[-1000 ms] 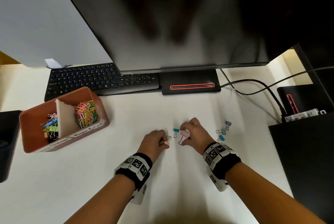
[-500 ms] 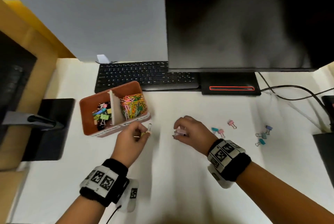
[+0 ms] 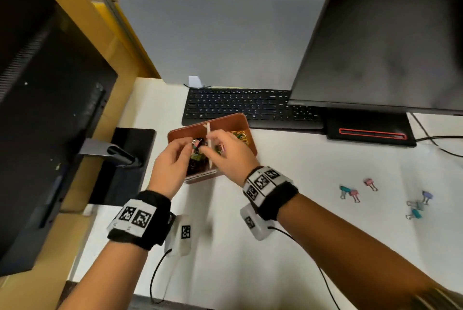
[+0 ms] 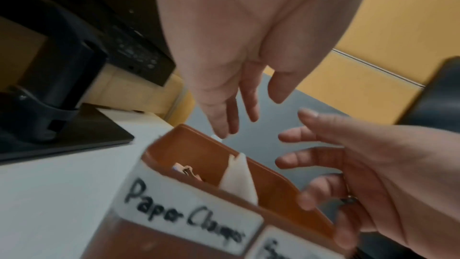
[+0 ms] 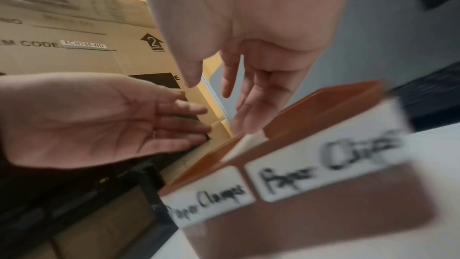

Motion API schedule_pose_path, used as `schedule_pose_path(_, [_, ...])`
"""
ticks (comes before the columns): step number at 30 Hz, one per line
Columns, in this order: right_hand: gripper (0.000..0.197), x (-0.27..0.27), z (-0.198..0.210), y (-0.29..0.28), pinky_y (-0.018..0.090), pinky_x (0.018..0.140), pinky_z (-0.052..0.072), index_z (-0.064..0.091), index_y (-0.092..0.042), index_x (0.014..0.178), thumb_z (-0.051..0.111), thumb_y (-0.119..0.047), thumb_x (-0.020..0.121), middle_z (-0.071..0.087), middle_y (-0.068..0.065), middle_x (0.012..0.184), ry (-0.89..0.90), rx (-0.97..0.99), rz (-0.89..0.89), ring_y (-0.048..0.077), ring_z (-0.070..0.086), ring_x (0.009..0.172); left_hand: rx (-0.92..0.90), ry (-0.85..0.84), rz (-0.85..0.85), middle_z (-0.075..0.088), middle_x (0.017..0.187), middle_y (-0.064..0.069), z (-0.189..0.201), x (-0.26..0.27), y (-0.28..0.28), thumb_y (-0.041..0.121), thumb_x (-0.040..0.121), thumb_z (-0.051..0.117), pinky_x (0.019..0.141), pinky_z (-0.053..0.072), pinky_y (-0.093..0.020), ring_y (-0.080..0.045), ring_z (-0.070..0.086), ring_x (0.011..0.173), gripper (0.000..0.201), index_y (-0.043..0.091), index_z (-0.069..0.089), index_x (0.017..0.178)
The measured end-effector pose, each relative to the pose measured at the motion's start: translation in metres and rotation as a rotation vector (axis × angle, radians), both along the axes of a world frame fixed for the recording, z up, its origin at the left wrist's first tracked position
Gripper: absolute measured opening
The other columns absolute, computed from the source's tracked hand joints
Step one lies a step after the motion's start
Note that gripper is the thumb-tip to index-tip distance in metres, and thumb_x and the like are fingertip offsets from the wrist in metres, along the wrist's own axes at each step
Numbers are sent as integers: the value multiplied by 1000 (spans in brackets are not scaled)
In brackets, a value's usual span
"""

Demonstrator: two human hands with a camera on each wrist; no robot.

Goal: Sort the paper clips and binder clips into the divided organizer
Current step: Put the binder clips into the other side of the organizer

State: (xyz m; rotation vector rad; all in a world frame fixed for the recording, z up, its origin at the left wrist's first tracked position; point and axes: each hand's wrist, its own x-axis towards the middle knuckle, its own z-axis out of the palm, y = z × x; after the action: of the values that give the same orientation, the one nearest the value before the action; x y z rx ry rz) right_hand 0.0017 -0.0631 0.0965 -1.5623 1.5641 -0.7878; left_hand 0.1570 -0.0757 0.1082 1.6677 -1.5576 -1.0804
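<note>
The brown divided organizer [image 3: 226, 121] stands in front of the keyboard, with a white divider [image 3: 208, 130]. Its left compartment, labelled "Paper Clamps" [image 4: 184, 218], holds binder clips [image 3: 196, 157]. Coloured paper clips [image 3: 241, 135] fill the right compartment. My left hand [image 3: 185, 144] and right hand [image 3: 213, 142] both hover over the left compartment. In the left wrist view the left hand [image 4: 248, 105] has straight, empty fingers. In the right wrist view the right hand [image 5: 224, 90] is likewise spread and empty. Several loose binder clips [image 3: 350, 192] lie on the desk at the right.
A black keyboard [image 3: 238, 106] lies behind the organizer. A large monitor [image 3: 388, 41] on its base [image 3: 370, 132] stands at the back right, with cables [image 3: 438, 139] beside it. A second monitor [image 3: 37, 109] and its stand plate [image 3: 125, 159] are at the left.
Both hands moved left from the middle of the desk to above the organizer. The binder clips they pinched are no longer in their fingers, which have opened.
</note>
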Motion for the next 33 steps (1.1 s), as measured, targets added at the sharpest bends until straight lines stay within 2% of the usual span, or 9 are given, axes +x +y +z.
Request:
schedule_pose_path(3, [25,-58,-21,39,31,77,51,59,-24,110,61,-34,87,57,-8,102,138,10,-27,-1,46,66,-15,75,-171,66,97,8,-8,-32,20,19,91,55,84,51,-29,-13,63,92,12,21,63,100])
schedule_pose_path(6, [27,-128,-43,88,30,81,48,60,-28,110,65,-32,83,54,-9,97,280,79,-153,-12,40,66,9,9,-404,64,103,9,-22,-79,41,15,88,59,77,50,-18,-5,61,89,16,26,60,100])
schedule_pose_path(10, [40,-222,-59,154,36,93,43,59,-25,112,73,-29,75,53,-1,100,418,188,-405,15,55,93,70,-51,-607,53,115,5,-43,-148,61,18,84,64,79,47,-18,-9,56,94,30,26,57,113])
schedule_pose_path(13, [58,-283,-63,196,41,95,41,54,-25,119,79,-32,67,50,11,113,520,327,-584,32,52,106,99,-113,-742,46,117,4,-58,-202,74,19,82,65,90,43,-21,-13,51,105,39,25,54,119])
schedule_pose_path(17, [96,-339,-68,228,46,103,40,32,-35,136,87,-31,58,26,11,139,462,491,-726,38,39,121,80,-241,-836,45,125,-1,-85,-257,87,21,78,69,106,34,-27,-18,45,119,50,26,51,124])
schedule_pose_path(21, [105,-374,-79,238,44,110,30,21,-43,141,86,-34,59,12,4,147,363,572,-649,37,25,132,94,-334,-877,40,132,0,-105,-299,98,19,75,69,104,23,-21,-21,37,125,58,30,48,128])
schedule_pose_path(27, [71,-386,-99,225,20,95,39,53,-26,129,83,-17,66,32,1,124,283,424,-498,27,48,112,25,-398,-1028,40,127,3,-122,-327,107,2,81,62,93,31,-14,-17,38,117,46,23,59,121])
schedule_pose_path(30, [49,-384,-100,220,16,89,36,64,-21,116,80,-14,70,40,-1,110,285,374,-421,20,50,100,-16,-381,-945,49,93,4,-123,-329,108,2,83,61,74,40,-15,-14,49,87,11,6,64,92])
schedule_pose_path(33, [31,-381,-104,219,27,91,45,69,-18,99,78,-8,71,50,4,103,196,318,-400,21,53,95,4,-297,-887,47,82,9,-121,-330,110,-4,84,57,66,39,-7,-3,49,73,16,6,68,91])
